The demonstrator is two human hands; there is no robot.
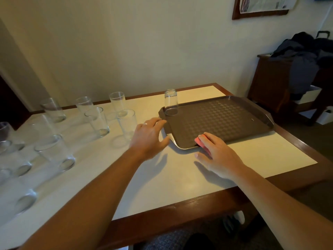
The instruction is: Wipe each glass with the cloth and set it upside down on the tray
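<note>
Head view. Brown tray (225, 120) flat on the white-topped bench (162, 181), toward the right. One glass (170, 102) upside down in the tray's far left corner, rim on the tray. Upright glasses (97, 121) grouped on the left half of the bench, well apart from the tray; nearest of them (126, 124) just left of the left hand. Several more at the far left edge, blurred.

Left hand (150, 139) above the bench beside the tray's left handle, fingers spread and loosely extended, fingertips at or near the handle edge; contact not clear. Grip slack, nothing held. Ring on one finger.

Right hand (219, 154) palm down at the tray's near edge, fingers laid over a pink cloth (201, 142), which peeks out under the fingertips partly on the tray rim. Fingers mostly straight, pressing rather than clutching.

Framed paper (261, 5) on the wall at upper right; print too small to read. Dark clothes (302, 56) heaped on a wooden stand at far right. No legible brand or label anywhere.
</note>
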